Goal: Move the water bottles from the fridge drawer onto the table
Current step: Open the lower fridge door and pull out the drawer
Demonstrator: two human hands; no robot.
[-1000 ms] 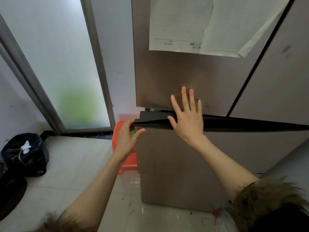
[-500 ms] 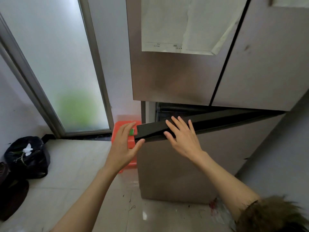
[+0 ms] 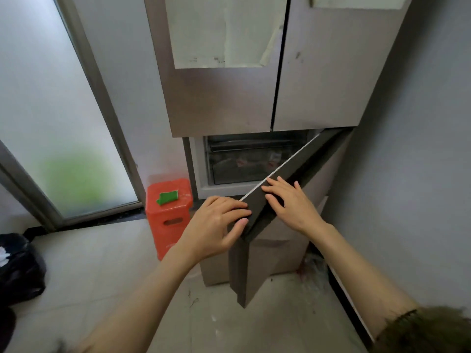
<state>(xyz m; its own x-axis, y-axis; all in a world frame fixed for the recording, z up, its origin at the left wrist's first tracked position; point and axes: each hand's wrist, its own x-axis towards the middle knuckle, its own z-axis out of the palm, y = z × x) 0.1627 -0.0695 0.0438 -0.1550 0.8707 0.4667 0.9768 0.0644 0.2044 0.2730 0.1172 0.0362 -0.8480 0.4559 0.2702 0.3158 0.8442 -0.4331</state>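
The fridge's lower door [image 3: 288, 189] stands swung out, hinged at the right. Behind it a clear fridge drawer [image 3: 254, 161] shows, dark inside; red-labelled shapes lie in it, too dim to name as bottles. My left hand [image 3: 216, 225] grips the door's free top corner, thumb on the front face. My right hand [image 3: 290, 202] rests flat on the door's dark top edge, fingers straight. No table is in view.
An orange plastic stool [image 3: 169, 212] with a green scrap on top stands left of the fridge. A frosted glass door [image 3: 63, 123] fills the left. A black bag [image 3: 20, 266] lies on the tiled floor. A grey wall [image 3: 420, 149] closes the right.
The lower fridge door has swung far open toward me, uncovering the drawer. Both hands came along with its top edge, and my view has pulled back.
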